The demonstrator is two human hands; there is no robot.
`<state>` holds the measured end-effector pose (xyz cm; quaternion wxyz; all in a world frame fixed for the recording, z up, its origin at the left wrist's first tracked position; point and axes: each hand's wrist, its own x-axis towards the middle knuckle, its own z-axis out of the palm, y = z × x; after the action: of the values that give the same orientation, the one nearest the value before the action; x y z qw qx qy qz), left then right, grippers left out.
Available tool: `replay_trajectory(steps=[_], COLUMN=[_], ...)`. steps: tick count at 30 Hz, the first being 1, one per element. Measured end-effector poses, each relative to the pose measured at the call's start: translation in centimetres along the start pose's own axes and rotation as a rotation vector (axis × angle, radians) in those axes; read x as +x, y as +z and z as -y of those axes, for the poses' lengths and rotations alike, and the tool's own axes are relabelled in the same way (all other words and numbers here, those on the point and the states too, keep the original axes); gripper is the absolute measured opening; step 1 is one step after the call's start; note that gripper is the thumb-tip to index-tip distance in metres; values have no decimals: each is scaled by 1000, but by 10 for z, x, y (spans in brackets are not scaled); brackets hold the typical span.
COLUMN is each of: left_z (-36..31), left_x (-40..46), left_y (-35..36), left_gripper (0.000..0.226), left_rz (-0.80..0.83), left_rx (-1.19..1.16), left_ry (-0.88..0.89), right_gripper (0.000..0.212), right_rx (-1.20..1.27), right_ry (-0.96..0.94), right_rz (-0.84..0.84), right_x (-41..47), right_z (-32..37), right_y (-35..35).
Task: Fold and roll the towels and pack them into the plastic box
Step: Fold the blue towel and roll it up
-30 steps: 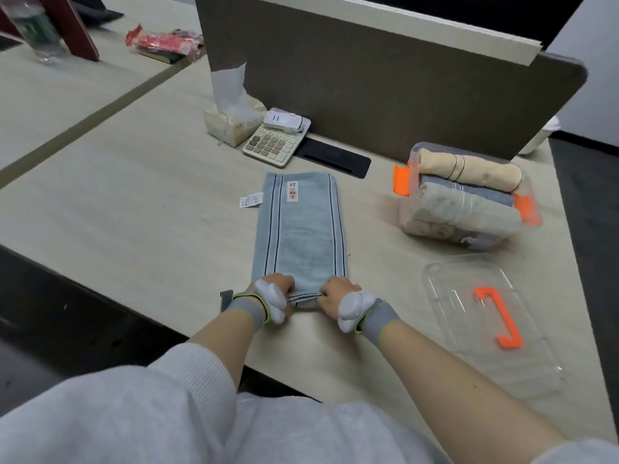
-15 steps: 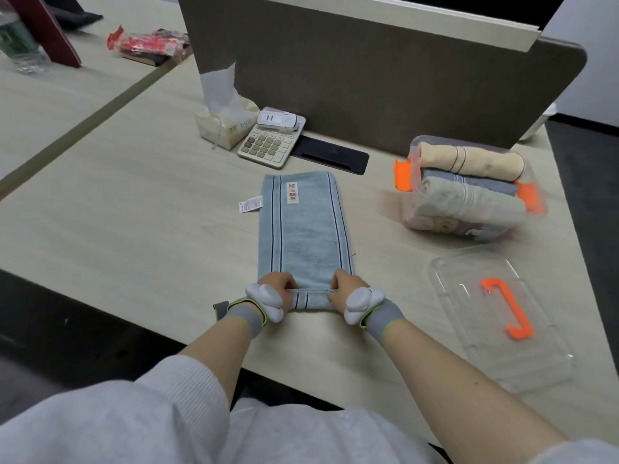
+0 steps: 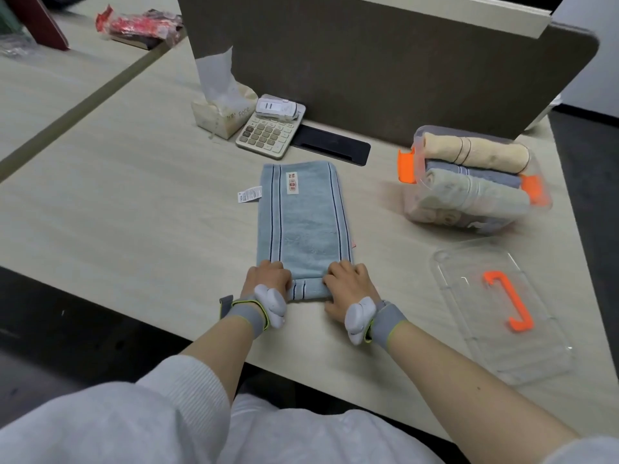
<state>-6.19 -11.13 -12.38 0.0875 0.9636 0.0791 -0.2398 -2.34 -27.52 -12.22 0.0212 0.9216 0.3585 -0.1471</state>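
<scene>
A light blue towel [image 3: 304, 216] with dark stripes lies folded into a long strip on the table, its near end turned into a small roll [image 3: 307, 289]. My left hand [image 3: 268, 277] grips the roll's left end with curled fingers. My right hand [image 3: 346, 283] grips its right end the same way. The clear plastic box [image 3: 417, 199] with orange latches stands at the right, holding three rolled towels, a cream one [image 3: 475, 154] on top. Its clear lid [image 3: 469, 316] with an orange handle lies flat nearer to me.
Behind the towel are a calculator [image 3: 268, 132], a tissue pack [image 3: 222, 113] and a black cable slot [image 3: 331, 147], all in front of a brown desk divider [image 3: 402, 61]. A loose paper tag [image 3: 249, 194] lies left of the towel. The table's near edge runs just below my wrists.
Both hands have rolled the towel's near end a little farther away from me, so the roll is thicker and the flat part shorter.
</scene>
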Motion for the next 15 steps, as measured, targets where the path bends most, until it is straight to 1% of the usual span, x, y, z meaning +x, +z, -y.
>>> replay_trajectory(steps=[2, 5, 7, 8, 10, 11, 13, 15], left_z=[-1, 2, 3, 4, 5, 5, 5, 4], left_x=[1, -3, -5, -6, -5, -4, -1, 4], left_y=[-1, 1, 6, 9, 11, 11, 10, 8], left_gripper=[37, 35, 33, 31, 26, 25, 23, 11], left_rz=[24, -7, -70, -123, -217, -225, -147, -51], left_rx=[-6, -29, -14, -1, 38, 61, 73, 52], left_ry=[-3, 0, 23, 39, 78, 87, 63, 1], right_gripper=[28, 17, 20, 24, 29, 31, 33, 29], right_rx=[-26, -59, -22, -19, -22, -9, 24, 103], right_ry=[-9, 27, 22, 39, 63, 92, 149, 219], right_rz=[-1, -117, -73, 1, 37, 69, 177, 240], right_x=[5, 15, 18, 19, 21, 22, 26, 27], right_z=[2, 8, 8, 8, 6, 6, 6, 7], right_y=[-1, -10, -9, -9, -8, -8, -11, -14])
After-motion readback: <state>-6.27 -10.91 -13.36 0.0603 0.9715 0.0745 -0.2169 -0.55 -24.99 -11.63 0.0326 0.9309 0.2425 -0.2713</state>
